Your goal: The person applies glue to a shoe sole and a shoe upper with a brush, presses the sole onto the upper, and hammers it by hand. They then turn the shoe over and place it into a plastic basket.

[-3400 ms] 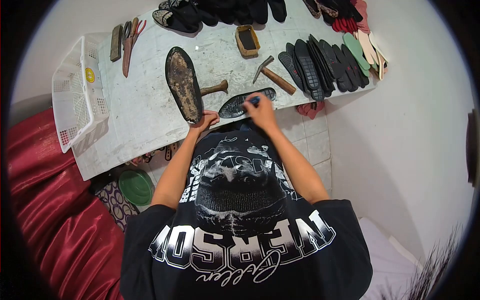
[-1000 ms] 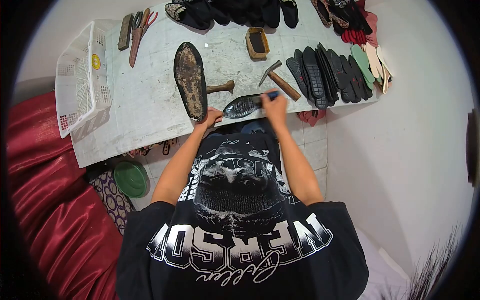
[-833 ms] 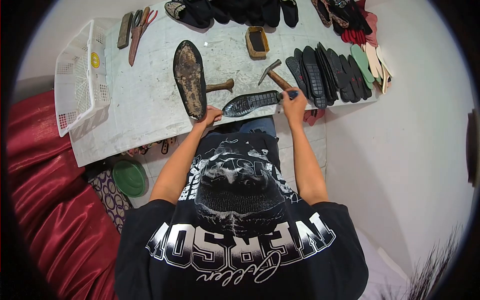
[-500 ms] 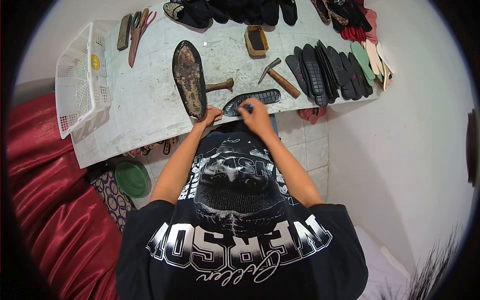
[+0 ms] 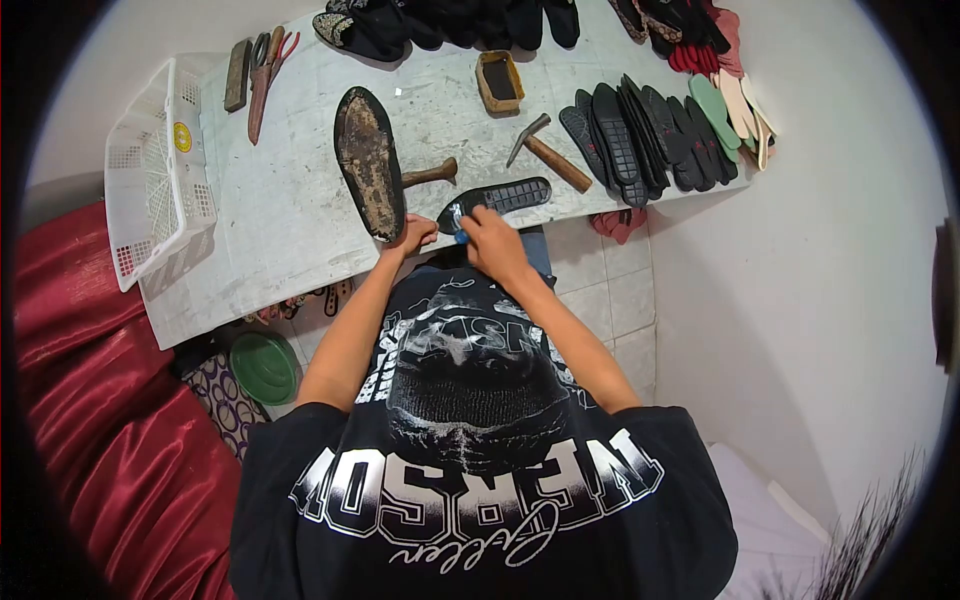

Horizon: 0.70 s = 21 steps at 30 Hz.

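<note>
Centre of frame: right hand (image 5: 492,240) is gripping a small blue-handled tool (image 5: 461,236), working it at the near tip of the black sole (image 5: 494,200) lying along the table edge (image 5: 300,270). Left hand (image 5: 413,233) is bracing the glue-crusted shoe bottom (image 5: 367,160). Risk: the unpinned sole is overhanging; tool pressure could skid it off.

Counter (image 5: 290,220): items by position.
Basket (image 5: 150,170) at left edge; shoe last (image 5: 368,160) centre, sole (image 5: 495,200) right of it at near edge; hammer (image 5: 545,152) behind sole; row of soles (image 5: 640,130) far right.
</note>
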### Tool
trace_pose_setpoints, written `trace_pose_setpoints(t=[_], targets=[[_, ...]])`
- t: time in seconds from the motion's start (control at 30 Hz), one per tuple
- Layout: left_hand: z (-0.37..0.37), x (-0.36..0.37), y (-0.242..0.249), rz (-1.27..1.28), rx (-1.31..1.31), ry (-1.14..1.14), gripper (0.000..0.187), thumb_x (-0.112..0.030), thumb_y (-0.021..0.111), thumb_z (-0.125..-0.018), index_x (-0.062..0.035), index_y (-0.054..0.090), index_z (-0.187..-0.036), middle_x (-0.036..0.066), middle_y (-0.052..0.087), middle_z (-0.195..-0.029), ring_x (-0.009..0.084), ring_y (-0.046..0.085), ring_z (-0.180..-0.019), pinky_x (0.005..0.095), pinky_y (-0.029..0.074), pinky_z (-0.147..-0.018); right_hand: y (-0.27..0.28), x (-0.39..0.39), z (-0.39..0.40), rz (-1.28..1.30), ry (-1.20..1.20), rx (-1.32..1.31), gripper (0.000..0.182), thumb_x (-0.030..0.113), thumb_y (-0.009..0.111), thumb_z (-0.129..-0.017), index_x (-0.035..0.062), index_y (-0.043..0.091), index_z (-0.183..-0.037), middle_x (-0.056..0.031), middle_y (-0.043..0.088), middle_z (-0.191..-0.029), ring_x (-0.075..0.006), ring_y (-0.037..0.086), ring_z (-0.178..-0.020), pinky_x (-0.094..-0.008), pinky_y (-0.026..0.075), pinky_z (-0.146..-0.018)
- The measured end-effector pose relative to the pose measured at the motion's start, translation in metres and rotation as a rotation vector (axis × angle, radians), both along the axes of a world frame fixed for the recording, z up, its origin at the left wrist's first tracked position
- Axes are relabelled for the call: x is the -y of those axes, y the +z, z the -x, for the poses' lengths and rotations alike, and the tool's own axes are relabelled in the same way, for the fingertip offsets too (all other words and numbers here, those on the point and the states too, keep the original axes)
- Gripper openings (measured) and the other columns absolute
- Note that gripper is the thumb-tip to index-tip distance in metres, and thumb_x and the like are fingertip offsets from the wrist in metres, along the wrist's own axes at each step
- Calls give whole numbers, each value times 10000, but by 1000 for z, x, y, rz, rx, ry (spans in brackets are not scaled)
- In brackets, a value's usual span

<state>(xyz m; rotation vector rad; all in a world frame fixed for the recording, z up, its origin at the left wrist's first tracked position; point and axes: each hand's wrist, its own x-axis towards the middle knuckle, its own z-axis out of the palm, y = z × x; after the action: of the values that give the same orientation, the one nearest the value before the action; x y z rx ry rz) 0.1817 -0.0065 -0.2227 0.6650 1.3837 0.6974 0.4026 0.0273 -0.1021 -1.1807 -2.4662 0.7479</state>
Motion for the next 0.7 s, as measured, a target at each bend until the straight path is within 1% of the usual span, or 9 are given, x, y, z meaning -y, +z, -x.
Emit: trace_pose_setpoints(t=[0.07,0.17,0.23,0.27,0.37,0.47,0.57,0.63,0.7], targets=[[0,1,-7,4,13,24,278,-171,680,-908,-18,691,-677,-5,641,-632,59,505,-533,254,363,-513,-1,-2,-3,37,41,-16,219,43,689,-789,44,632,-1001,-173,614,-1022,-410,620,-988,-501,538,-815],[-1,1,-4,20,-6,21,270,-160,671,-903,-20,688,-673,-4,639,-631,58,503,-534,255,367,-514,-10,-31,-40,210,-518,-314,141,129,749,-875,46,692,-973,-183,705,-961,-338,691,-909,-417,540,-817],[1,0,-5,41,10,18,188,-121,713,-892,8,730,-756,39,697,-710,66,554,-576,242,402,-526,-7,-56,-76,273,-677,-420,136,127,764,-865,18,694,-905,-169,721,-834,-307,711,-823,-407,537,-776],[2,-1,-5,41,9,24,188,-121,713,-892,8,730,-756,39,697,-710,66,554,-576,242,402,-526,-22,-67,-98,152,-718,-297,131,100,751,-870,15,688,-946,-187,716,-881,-320,706,-839,-405,539,-769],[1,0,-4,41,18,45,194,-128,709,-890,12,728,-755,40,697,-710,65,554,-576,241,406,-525,-18,-73,-98,-31,-676,-176,156,88,743,-877,10,678,-996,-197,694,-928,-361,688,-849,-414,535,-767],[3,-2,-5,-6,-10,-41,194,-130,705,-880,13,725,-750,40,696,-705,70,561,-584,242,416,-532,-12,-41,-52,-130,-294,-23,289,0,645,-776,10,642,-1066,-190,649,-1048,-412,639,-1010,-492,529,-860],[2,3,-7,11,41,-9,187,-125,702,-870,17,726,-751,45,696,-699,78,571,-596,251,433,-550,-3,-2,11,132,-18,-72,341,-15,617,-720,22,627,-1058,-189,622,-1036,-429,626,-1008,-524,527,-874],[-5,4,4,5,27,107,297,-188,660,-915,-19,695,-673,4,645,-636,71,522,-561,262,397,-538,-3,5,23,140,22,-178,272,19,655,-772,34,643,-1044,-192,637,-1011,-429,634,-962,-510,528,-859],[1,4,-2,3,25,19,284,-178,665,-914,-15,701,-684,5,650,-646,71,524,-562,259,398,-537,-5,-11,7,234,-220,-301,182,78,696,-837,41,664,-1012,-200,662,-988,-409,644,-908,-478,527,-836]])
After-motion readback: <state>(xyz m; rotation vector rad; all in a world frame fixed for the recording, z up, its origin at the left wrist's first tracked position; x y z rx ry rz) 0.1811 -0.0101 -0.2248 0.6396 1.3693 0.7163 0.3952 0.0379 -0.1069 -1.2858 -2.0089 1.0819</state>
